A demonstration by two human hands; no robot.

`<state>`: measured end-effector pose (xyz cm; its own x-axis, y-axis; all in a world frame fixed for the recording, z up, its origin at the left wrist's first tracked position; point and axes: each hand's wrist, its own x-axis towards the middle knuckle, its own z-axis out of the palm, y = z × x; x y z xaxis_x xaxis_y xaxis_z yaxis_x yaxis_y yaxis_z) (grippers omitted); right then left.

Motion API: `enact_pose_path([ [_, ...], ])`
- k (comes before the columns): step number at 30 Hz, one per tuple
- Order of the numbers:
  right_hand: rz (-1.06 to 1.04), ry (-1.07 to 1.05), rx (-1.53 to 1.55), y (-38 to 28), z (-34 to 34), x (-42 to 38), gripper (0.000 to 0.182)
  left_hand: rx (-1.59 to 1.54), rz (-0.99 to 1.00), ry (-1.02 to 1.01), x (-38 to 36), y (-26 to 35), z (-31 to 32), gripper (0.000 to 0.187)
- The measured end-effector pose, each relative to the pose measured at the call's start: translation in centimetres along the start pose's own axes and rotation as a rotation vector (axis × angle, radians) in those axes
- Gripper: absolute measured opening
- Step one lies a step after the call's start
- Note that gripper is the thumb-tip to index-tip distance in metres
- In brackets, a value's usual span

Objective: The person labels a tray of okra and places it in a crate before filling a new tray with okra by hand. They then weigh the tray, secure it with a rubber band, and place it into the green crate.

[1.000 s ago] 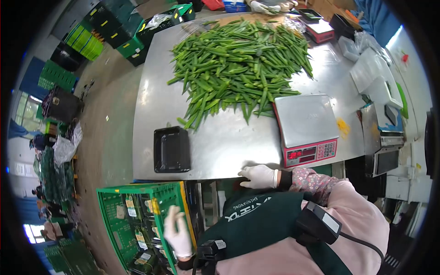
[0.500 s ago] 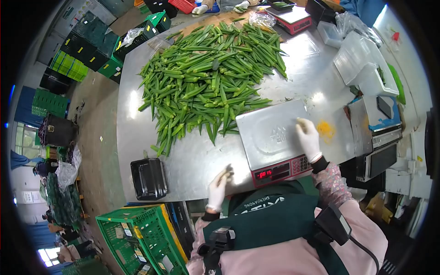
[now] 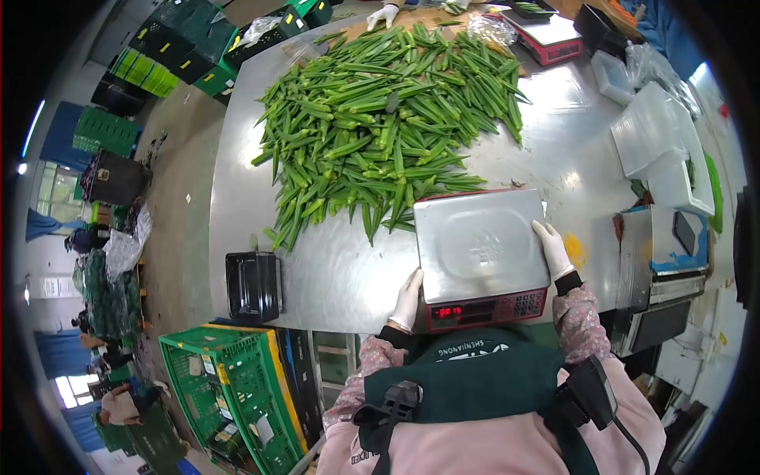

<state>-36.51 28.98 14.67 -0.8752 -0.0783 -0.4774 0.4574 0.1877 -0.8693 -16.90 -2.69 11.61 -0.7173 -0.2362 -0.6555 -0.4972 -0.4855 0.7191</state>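
Observation:
A digital scale (image 3: pixel 483 253) with a bare metal plate and red body stands at the table's front edge; its red display reads about -0015. My left hand (image 3: pixel 406 301), white-gloved, grips the scale's left side near the front corner. On the opposite side, my right hand (image 3: pixel 553 249), also gloved, has its fingers along the scale's right edge. Both hands hold the scale between them; the undersides of the fingers are hidden. Just beyond it spreads a large heap of green okra (image 3: pixel 380 127). A black plastic tray (image 3: pixel 253 286) lies to the left.
A second red scale (image 3: pixel 546 38) stands at the back right. Across the table is another person's gloved hand (image 3: pixel 383 16). White plastic bins (image 3: pixel 661 134) and a machine with a phone on top (image 3: pixel 673 245) are at right. Green crates (image 3: pixel 229 388) stand front left.
My left hand has moved right onto the scale's left side, and my right hand has shifted to its right edge. The scale has turned slightly straighter. The head view has also shifted.

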Motion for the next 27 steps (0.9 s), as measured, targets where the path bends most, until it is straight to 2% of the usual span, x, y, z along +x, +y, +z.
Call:
enact_pose_path([
  [2,0.107,-0.078,0.187,-1.6,0.4,-0.5,0.055,-0.072,-0.032,0.004,-0.2,0.1,0.4,0.054],
  [4,0.115,-0.127,0.220,-2.6,0.6,-0.8,0.051,-0.187,-0.098,-0.055,-0.3,0.0,0.8,0.054],
  [5,0.195,-0.187,0.287,-2.6,0.4,-0.6,0.050,-0.196,-0.089,-0.046,-0.4,-0.1,1.1,0.054],
  [6,0.276,-0.248,0.352,-2.6,0.3,-0.5,0.050,-0.329,-0.114,-0.078,-0.8,0.0,1.7,0.055],
  [7,0.272,-0.261,0.342,-2.6,0.4,-0.5,0.050,-0.462,-0.135,-0.110,-1.1,0.1,2.2,0.056],
  [8,0.292,-0.248,0.385,-2.6,0.5,-0.5,0.049,-0.475,-0.123,-0.102,-1.0,0.1,2.8,0.056],
  [10,0.304,-0.256,0.407,-2.0,0.4,-0.5,0.049,-0.005,0.220,0.014,-0.8,0.2,3.6,0.059],
  [14,0.220,-0.184,0.411,-0.6,-0.5,-2.2,0.052,-0.072,0.218,-0.087,-1.6,0.4,2.9,0.061],
  [15,0.153,-0.087,0.381,-1.4,0.0,-4.1,0.052,0.008,0.303,-0.073,-2.5,1.1,3.0,0.062],
  [16,0.108,-0.073,0.393,-1.7,0.0,-5.5,0.056,0.032,0.309,-0.118,-3.8,2.2,2.9,0.064],
  [18,0.076,-0.058,0.468,-2.3,0.0,-7.8,0.054,0.101,0.410,-0.143,-5.5,2.9,2.4,0.065],
  [22,0.027,-0.122,0.488,-3.2,2.0,-9.8,0.052,0.028,0.384,-0.165,-8.7,3.3,-0.6,0.065],
  [25,0.109,-0.223,0.457,-4.7,8.0,-11.7,0.048,-0.063,0.353,-0.023,-10.8,3.2,-5.3,0.060],
  [26,0.127,-0.262,0.438,-4.3,10.0,-11.7,0.045,0.034,0.393,0.068,-12.0,3.6,-7.1,0.056],
  [27,0.144,-0.301,0.420,-3.1,11.8,-11.4,0.042,-0.018,0.370,0.115,-12.7,3.1,-9.2,0.054],
])
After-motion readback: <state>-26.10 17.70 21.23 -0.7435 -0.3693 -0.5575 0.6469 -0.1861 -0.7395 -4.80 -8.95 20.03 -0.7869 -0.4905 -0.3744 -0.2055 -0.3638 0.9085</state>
